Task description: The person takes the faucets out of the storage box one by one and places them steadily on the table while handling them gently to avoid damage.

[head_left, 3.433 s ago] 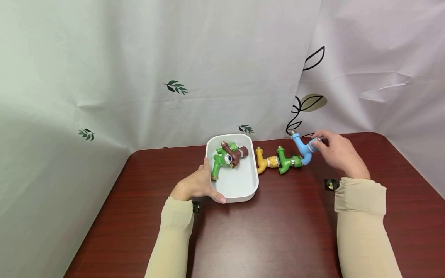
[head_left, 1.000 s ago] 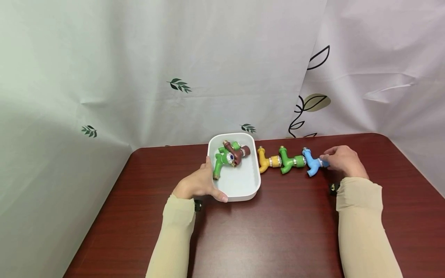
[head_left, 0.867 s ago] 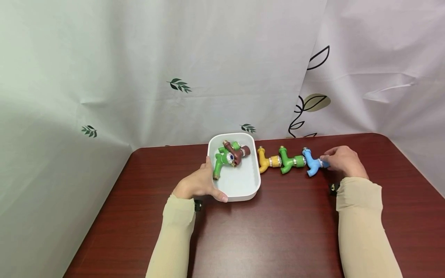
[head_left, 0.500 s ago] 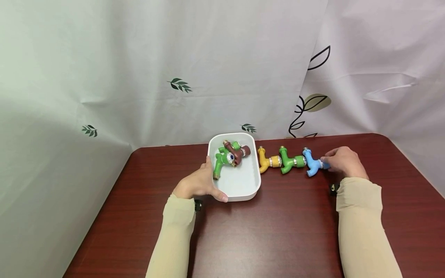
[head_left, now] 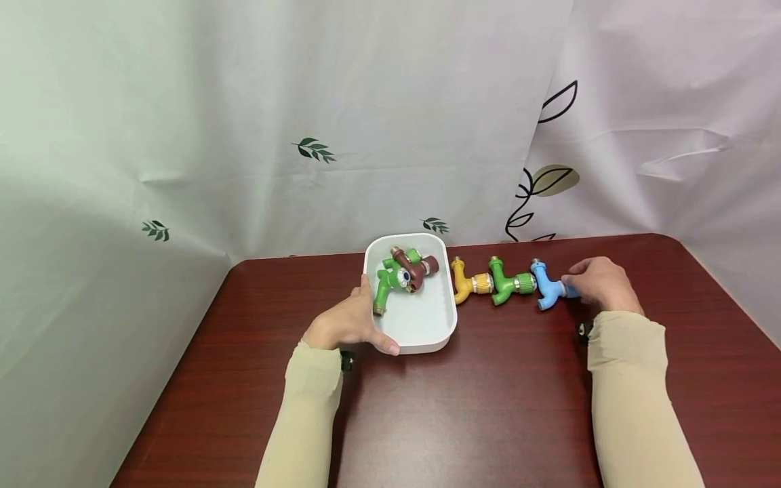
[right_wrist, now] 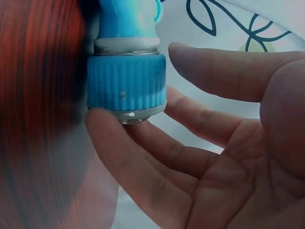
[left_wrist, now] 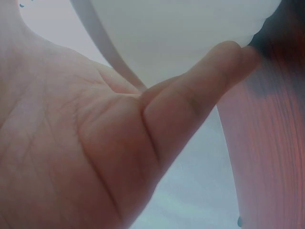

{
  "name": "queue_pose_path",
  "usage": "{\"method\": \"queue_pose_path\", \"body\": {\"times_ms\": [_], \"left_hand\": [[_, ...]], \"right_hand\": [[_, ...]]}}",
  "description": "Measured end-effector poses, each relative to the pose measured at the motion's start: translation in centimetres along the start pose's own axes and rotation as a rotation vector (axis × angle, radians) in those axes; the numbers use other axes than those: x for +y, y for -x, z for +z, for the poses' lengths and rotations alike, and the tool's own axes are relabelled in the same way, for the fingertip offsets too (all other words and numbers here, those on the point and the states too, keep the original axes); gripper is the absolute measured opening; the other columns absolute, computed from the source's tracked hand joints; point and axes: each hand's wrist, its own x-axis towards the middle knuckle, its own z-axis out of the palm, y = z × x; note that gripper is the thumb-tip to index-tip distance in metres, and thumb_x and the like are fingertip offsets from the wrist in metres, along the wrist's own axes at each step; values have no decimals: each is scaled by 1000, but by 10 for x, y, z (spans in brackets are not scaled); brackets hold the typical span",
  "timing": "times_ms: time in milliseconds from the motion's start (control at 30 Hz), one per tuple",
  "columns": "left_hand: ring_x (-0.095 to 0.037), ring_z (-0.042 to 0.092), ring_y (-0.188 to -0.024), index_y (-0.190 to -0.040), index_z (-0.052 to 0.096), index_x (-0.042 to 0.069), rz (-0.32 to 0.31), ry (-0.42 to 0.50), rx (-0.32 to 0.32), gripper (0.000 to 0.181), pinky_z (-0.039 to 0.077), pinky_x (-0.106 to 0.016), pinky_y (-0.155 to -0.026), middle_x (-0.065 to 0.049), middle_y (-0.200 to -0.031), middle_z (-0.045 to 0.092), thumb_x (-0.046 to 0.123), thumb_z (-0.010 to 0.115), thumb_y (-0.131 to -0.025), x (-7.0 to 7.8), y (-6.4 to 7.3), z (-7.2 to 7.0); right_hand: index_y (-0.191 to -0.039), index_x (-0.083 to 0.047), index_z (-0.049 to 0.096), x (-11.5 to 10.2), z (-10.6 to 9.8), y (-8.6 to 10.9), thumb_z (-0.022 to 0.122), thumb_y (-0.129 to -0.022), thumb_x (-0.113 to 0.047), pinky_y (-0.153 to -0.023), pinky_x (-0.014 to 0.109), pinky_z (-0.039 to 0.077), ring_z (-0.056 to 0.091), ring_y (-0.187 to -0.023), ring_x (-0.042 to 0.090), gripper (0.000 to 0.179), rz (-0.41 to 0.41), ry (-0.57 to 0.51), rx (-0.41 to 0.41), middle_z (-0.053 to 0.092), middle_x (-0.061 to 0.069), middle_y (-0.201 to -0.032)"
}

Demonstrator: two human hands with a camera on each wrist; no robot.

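Note:
In the head view my left hand (head_left: 349, 318) rests against the white tray (head_left: 421, 342), fingers along its left wall and thumb at the near corner. The left wrist view shows straight fingers (left_wrist: 190, 90) touching the tray's white wall. Inside the tray lie a brown tap (head_left: 417, 272), a green tap with a blue-centred knob (head_left: 383, 291) and another green tap (head_left: 414, 256), partly covered. At the right, a blue tap (head_left: 550, 290) lies on the table, with my right hand (head_left: 607, 283) around its knob (right_wrist: 126, 82). The right wrist view shows the thumb slightly apart from the ribbed knob.
Between the tray and the blue tap lie a yellow tap (head_left: 465, 282) and a green tap (head_left: 506, 281), in one row. The dark red wooden table (head_left: 482, 407) ends at the back against a light curtain (head_left: 390, 122) with leaf prints.
Compared with the earliest frame, the blue tap has come down from above the table and lies beside the green one, right hand at its knob. Over the last second, hands and taps barely move.

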Motion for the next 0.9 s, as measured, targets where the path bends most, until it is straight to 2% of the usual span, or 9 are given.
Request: {"method": "queue_pose_path", "body": {"times_ms": [200,433,733,900], "left_hand": [[-36,38,-140,-155,-12,-8,1,13,-2,158,35,-47,-113,-32,-159,21,45,99,-56,-1,1,0],[-35,38,-140,-155,-12,-8,14,25,-4,157,35,-46,-113,-32,-158,22,44,99,-56,-1,1,0],[-37,37,-141,-155,-12,-8,3,11,-5,157,34,-47,-113,-33,-159,20,45,99,-57,0,0,-1],[-37,37,-141,-155,-11,-8,-3,-1,-6,158,34,-47,-113,-33,-159,21,46,99,-56,1,1,-1]], "right_hand": [[-125,14,56,-5,1,1,57,-96,-27,-85,57,46,48,-107,50,50,-29,75,56,55,36,-123],[-131,17,49,-19,4,3,58,-97,-25,-89,62,44,47,-110,53,54,-62,102,73,51,40,-127],[-136,11,48,-37,9,5,54,-98,-15,-97,66,39,41,-118,59,47,-85,86,151,48,40,-132],[-134,10,52,-47,14,6,55,-97,-14,-95,65,40,46,-116,57,44,-184,76,218,52,39,-128]]}}
